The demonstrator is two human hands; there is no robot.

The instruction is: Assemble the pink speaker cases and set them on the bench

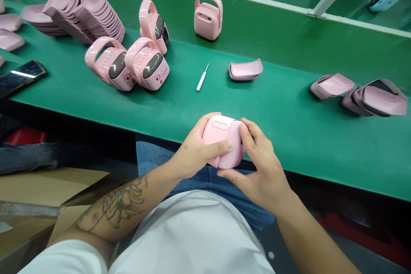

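We hold a rounded pink plastic case [222, 141] just off the near edge of the green surface [282, 137], above our denim-covered lap [205, 180]. Our left hand [192, 150] grips it from the left, with the thumb pressed across its face. Our right hand [257, 165] is partly closed around the other end, fingers on top and thumb beneath. Farther along the surface, three pink handled cases with dark windows [147, 66] lean on their sides close together, and a pink handled case without a window on the side facing us [208, 17] stands upright beyond them. Nearer the middle lie a white-handled pick [201, 78] and a small stack of curved pink shells [245, 69]. Larger stacks of shells sit at the right [375, 98] and far left [86, 17]. At lower left, a cardboard box [41, 188] has its flaps spread, and its contents are hidden.
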